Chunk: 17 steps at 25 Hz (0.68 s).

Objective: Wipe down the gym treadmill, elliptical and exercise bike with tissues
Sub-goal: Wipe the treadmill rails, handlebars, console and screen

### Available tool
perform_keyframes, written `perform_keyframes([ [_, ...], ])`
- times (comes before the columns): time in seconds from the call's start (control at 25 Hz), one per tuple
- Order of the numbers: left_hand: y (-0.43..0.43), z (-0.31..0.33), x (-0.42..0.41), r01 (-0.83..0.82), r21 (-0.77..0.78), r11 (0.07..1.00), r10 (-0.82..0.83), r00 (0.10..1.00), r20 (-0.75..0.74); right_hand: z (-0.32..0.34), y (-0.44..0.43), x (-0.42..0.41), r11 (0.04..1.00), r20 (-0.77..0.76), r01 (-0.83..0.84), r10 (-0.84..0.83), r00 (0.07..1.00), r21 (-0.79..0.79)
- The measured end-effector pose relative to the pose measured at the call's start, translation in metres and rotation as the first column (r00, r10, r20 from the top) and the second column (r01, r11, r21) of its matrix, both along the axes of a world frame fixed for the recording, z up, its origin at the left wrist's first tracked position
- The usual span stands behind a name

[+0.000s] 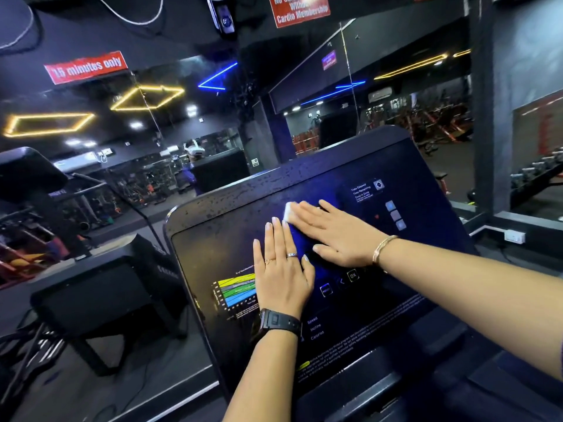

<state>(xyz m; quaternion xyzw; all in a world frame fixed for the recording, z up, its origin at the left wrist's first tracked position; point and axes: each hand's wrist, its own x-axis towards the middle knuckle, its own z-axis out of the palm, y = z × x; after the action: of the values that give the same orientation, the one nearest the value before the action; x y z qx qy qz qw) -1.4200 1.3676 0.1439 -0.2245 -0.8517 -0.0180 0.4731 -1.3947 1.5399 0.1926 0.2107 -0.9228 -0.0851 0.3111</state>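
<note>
Our flat right hand (335, 236) presses a tissue (289, 212) onto the console (231, 214). Our left hand (283, 269) lies flat and empty just beside it.

Head camera looks down, close, onto the treadmill console (304, 184).

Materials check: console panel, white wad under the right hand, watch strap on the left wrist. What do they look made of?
Console panel: likely glossy dark plastic; it mirrors blue light and carries speckled marks. White wad: soft matte tissue paper, edges folded, pressed by the right hand. Watch strap: matte black, probably rubber or resin; no glint.
</note>
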Motion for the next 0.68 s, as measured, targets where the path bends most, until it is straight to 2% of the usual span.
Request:
perform_keyframes([
  [0.04,0.001,0.001,-0.001,0.002,0.004,1.0,-0.002,1.0,-0.005,0.005,0.007,-0.003,0.999,-0.035,-0.006,0.008,0.999,0.054],
  [0.08,0.002,0.002,-0.002,0.004,0.015,1.0,-0.004,1.0,-0.005,0.011,0.014,-0.005,0.999,-0.058,0.052,-0.052,0.997,-0.004],
  [0.16,0.003,0.002,0.0,0.016,0.032,0.999,-0.016,1.0,0.004,0.016,0.015,-0.003,0.944,-0.02,0.217,-0.229,0.973,-0.249],
  [0.2,0.002,0.001,0.001,0.025,0.038,0.999,-0.025,1.0,0.006,0.012,0.009,0.0,0.935,0.002,0.215,-0.224,0.975,-0.283],
  [0.32,0.002,0.0,0.0,0.038,0.041,0.998,-0.038,0.999,0.007,-0.021,0.008,0.013,0.998,0.001,0.055,-0.055,0.998,0.024],
  [0.36,0.002,0.001,0.0,0.038,0.043,0.998,-0.038,0.999,0.007,-0.022,0.019,0.013,0.997,-0.038,0.082,-0.082,0.996,-0.003],
  [0.44,0.003,0.001,0.0,0.034,0.045,0.998,-0.035,0.999,0.014,-0.016,0.03,0.014,0.92,-0.035,0.251,-0.273,0.961,-0.302],
  [0.48,0.003,0.001,0.001,0.034,0.043,0.999,-0.035,0.999,0.018,-0.015,0.029,0.016,0.882,0.01,0.293,-0.311,0.95,-0.368],
  [0.52,0.003,0.0,0.001,0.034,0.044,0.998,-0.035,0.999,0.017,-0.019,0.024,0.018,0.906,0.016,0.248,-0.259,0.966,-0.342],
  [0.6,0.001,-0.001,0.0,0.034,0.046,0.998,-0.034,0.999,0.005,-0.034,0.022,0.026,0.99,0.023,0.085,-0.083,0.996,-0.109],
  [0.64,0.001,-0.001,-0.001,0.034,0.046,0.998,-0.034,0.999,0.003,-0.037,0.03,0.027,0.998,-0.012,0.049,-0.049,0.999,-0.036],
  [0.68,0.001,-0.001,0.0,0.034,0.045,0.998,-0.034,0.999,0.004,-0.036,0.038,0.024,0.992,-0.061,0.095,-0.101,0.993,-0.084],
])
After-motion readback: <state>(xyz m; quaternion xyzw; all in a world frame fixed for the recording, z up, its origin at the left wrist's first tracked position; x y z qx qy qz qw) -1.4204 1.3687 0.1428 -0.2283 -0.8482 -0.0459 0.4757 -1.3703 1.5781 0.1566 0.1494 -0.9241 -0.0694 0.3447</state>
